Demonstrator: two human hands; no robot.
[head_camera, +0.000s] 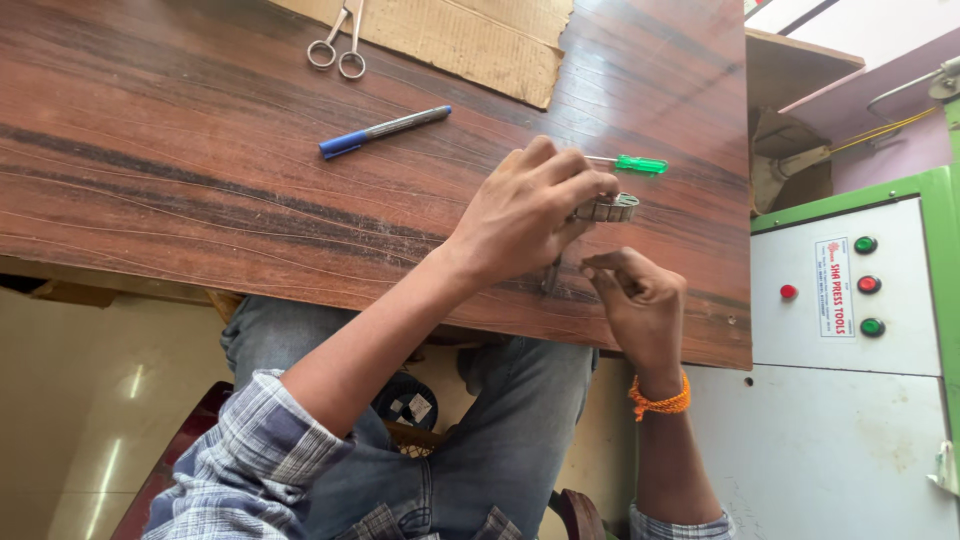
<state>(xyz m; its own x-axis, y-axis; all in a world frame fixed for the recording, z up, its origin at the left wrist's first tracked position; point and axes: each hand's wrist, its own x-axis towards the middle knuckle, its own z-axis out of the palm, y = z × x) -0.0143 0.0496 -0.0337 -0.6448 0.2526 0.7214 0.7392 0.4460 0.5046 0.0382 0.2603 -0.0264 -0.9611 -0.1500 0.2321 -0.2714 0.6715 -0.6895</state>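
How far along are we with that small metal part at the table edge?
In hand: left hand grips the small metal part; right hand pinches something too small to tell. Green-handled screwdriver, marker and scissors lie untouched. Nothing looks finished.

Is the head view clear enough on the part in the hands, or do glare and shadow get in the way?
Head view: even daylight, sharp across the table; no glare on the wood, only soft sheen on the floor tiles. The left hand covers most of the small metal part and shades it; the right hand sits in mild shadow. The screwdriver and pen are crisp.
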